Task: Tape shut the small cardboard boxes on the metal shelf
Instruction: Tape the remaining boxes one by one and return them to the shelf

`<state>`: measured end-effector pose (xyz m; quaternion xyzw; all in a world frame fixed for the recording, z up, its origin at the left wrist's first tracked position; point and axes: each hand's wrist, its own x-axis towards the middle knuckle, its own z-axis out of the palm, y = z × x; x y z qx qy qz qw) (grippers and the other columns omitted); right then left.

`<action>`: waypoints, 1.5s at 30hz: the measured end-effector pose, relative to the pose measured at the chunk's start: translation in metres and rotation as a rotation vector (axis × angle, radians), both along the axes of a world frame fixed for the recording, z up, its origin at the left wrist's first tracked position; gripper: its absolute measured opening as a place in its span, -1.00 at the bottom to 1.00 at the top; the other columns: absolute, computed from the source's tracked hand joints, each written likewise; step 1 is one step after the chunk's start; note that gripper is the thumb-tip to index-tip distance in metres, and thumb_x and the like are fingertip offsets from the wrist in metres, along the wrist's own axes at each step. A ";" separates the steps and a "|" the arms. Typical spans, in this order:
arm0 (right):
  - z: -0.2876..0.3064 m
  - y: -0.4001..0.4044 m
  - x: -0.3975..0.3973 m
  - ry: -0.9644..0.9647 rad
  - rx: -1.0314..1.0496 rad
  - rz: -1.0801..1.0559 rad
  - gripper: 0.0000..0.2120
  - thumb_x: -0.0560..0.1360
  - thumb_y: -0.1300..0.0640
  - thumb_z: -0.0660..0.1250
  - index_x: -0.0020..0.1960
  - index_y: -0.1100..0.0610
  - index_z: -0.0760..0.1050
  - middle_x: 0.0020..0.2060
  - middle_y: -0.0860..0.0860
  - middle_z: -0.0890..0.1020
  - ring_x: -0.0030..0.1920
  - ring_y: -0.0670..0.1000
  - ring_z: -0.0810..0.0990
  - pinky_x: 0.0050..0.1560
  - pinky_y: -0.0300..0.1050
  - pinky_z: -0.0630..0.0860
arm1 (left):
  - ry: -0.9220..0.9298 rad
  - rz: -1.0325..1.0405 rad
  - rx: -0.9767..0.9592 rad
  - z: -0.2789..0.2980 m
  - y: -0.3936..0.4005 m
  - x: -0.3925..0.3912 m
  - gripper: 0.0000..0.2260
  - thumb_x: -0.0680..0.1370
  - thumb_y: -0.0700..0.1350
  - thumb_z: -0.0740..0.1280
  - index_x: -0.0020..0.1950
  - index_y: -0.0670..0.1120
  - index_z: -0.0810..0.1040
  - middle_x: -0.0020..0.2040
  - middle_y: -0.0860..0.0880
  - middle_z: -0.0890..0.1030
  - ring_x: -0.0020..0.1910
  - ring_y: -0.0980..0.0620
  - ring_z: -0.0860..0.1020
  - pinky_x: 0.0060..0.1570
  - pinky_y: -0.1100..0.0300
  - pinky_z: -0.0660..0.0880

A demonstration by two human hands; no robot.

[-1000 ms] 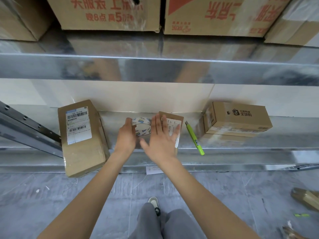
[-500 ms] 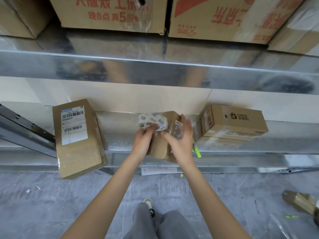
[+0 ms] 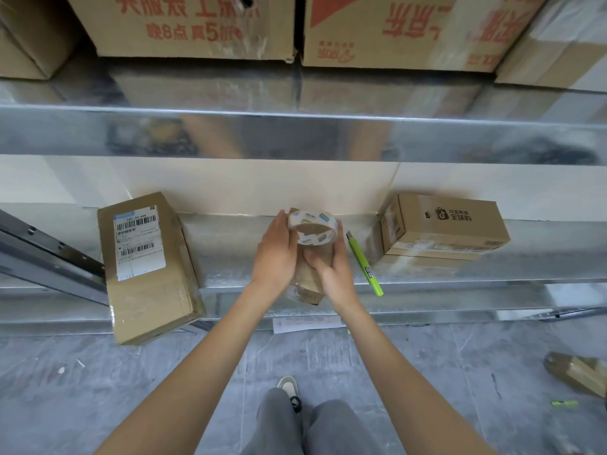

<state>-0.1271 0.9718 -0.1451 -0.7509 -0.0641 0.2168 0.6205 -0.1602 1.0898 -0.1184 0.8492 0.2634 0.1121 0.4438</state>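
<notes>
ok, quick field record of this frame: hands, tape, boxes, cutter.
left hand: holds the tape roll from its left side
right hand: grips the small box, thumb on its front face
tape roll: on the far end of the small box
small box: held between both hands over the metal shelf, near end past the front edge
labelled box: left, overhanging the shelf edge
logo box: right, on the shelf
green cutter: lying on the shelf right of the hands

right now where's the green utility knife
In the head view, the green utility knife lies on the metal shelf, just right of the right hand.
</notes>
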 end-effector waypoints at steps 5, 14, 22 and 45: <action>-0.002 -0.003 0.005 -0.040 -0.111 0.057 -0.16 0.51 0.03 0.40 0.57 -0.11 -0.09 0.54 -0.08 0.17 0.51 -0.07 0.17 0.50 0.02 0.17 | 0.047 0.116 0.034 0.014 0.050 -0.011 -0.81 0.62 -0.28 0.07 0.21 -0.17 0.36 0.12 -0.22 0.55 0.06 -0.25 0.54 -0.02 -0.17 0.56; -0.007 -0.004 0.010 -0.047 -0.112 0.073 -0.16 0.51 0.01 0.40 0.57 -0.12 -0.09 0.55 -0.12 0.12 0.52 -0.10 0.13 0.51 -0.08 0.12 | 0.225 0.015 0.407 0.008 0.075 -0.011 -0.73 0.54 -0.42 0.16 0.21 -0.21 0.33 0.14 -0.20 0.47 -0.09 -0.30 0.51 -0.22 -0.04 0.36; -0.010 -0.006 0.002 -0.590 -0.788 0.161 -0.34 0.62 -0.19 0.02 0.59 0.08 -0.10 0.58 -0.04 -0.11 0.56 0.00 -0.19 0.49 0.21 -0.23 | 0.203 0.159 0.170 -0.021 0.065 -0.016 -0.72 0.55 -0.39 0.08 0.21 -0.16 0.34 0.21 -0.17 0.55 0.16 -0.16 0.53 -0.07 0.01 0.43; 0.014 0.036 -0.014 -0.433 -0.932 0.160 0.02 0.38 -0.29 0.28 0.57 0.01 -0.26 0.56 0.04 -0.24 0.53 0.18 -0.31 0.37 0.46 -0.22 | -0.005 0.364 -1.159 -0.049 0.019 -0.017 -0.59 0.63 0.05 0.22 0.32 -0.23 0.51 0.04 -0.17 0.65 -0.28 0.07 0.63 -0.45 0.30 0.49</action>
